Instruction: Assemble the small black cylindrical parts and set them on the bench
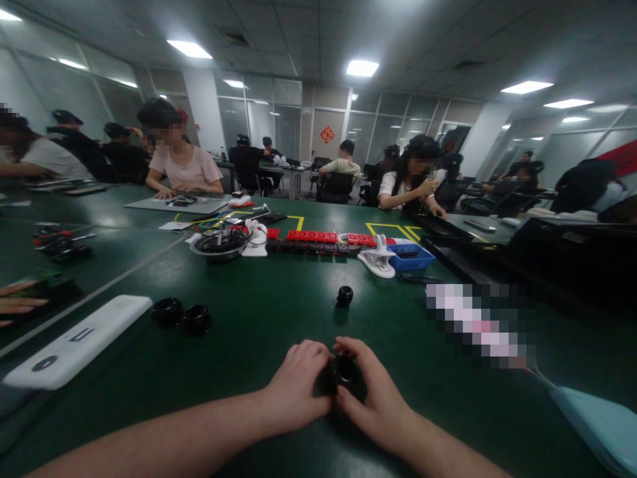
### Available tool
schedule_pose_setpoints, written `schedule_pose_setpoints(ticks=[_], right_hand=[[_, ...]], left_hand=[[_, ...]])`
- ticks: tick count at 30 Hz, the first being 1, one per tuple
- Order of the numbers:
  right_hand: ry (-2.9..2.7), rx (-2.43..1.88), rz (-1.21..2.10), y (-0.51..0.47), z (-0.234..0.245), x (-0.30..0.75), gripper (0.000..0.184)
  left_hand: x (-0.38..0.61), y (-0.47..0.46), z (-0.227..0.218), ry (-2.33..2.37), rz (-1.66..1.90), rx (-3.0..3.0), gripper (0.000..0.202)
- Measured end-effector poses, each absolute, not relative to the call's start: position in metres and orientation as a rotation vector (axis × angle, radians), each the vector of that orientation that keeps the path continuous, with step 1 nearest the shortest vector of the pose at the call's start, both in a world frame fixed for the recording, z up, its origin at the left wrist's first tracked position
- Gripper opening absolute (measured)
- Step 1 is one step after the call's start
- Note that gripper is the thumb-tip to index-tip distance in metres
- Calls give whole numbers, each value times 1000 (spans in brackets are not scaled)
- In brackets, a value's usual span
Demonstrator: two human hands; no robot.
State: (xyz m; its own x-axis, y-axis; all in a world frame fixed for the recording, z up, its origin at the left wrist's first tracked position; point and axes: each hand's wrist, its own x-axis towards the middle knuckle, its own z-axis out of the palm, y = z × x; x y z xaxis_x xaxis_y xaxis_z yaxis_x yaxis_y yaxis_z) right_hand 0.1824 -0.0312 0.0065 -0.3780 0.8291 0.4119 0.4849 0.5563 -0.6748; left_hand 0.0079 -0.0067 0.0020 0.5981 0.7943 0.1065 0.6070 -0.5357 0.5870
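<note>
The glossy black ring-shaped part (344,372) sits between the two hands, low over the near middle of the worktop (259,299), its opening facing upward. The right hand (383,401) holds it in a narrow grip, thumb and fingers bent around the right side. The left hand (296,382) is cupped at the left side; whether it bears on the part cannot be told. For good control, support both sides evenly and apply light pressure; the smooth surface may slip. Keep fingertips off the opening. Keep clear of the loose black ring (344,296) beyond and, farther left, the paired black rings (196,320) beside the white oblong device (82,342).
</note>
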Motion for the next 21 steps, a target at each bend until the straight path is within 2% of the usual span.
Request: schedule_pose_setpoints(ticks=[3,8,13,21], right_hand=[[-2056,-1100,596,-31,8,183,61],[-1992,-1273,612,-29,9,180,55],[-1973,-1169,636,-29,7,182,52],[-2096,-1112,711,-31,7,181,74]], left_hand=[[8,-7,3,1102,494,2328,33],[7,-8,4,1095,499,2328,31],[8,-8,7,1111,466,2323,31],[7,-7,4,1104,472,2334,30]])
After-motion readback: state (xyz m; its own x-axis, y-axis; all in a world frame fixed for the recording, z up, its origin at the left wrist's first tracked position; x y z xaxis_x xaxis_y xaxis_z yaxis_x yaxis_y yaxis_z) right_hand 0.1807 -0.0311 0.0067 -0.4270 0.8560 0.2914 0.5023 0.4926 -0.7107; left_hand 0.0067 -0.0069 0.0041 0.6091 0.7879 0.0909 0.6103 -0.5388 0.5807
